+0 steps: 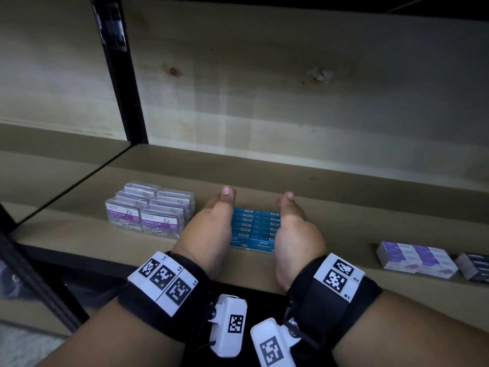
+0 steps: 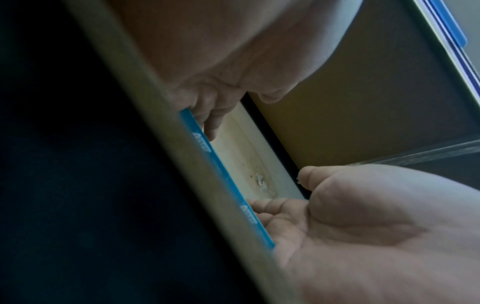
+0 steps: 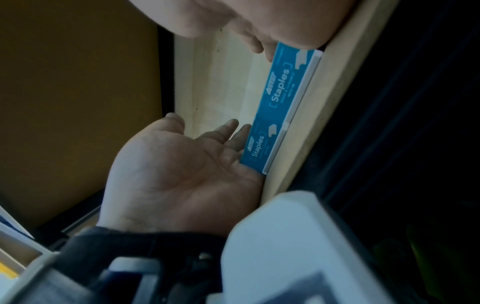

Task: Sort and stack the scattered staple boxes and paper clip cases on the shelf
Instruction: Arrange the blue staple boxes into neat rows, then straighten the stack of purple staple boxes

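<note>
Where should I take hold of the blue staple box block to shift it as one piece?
Take the blue staple boxes by the two short ends, one flat palm coming in from each side, as the left hand and right hand now flank it. The block is many thin boxes packed side by side, so a one-handed grip from above would likely pull out only a few.

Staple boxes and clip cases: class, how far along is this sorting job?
Done: paper clip cases stand grouped at the left. In hand: left hand and right hand press flat against the sides of the blue staple boxes. Left: purple boxes and dark boxes lie apart at the right.
</note>
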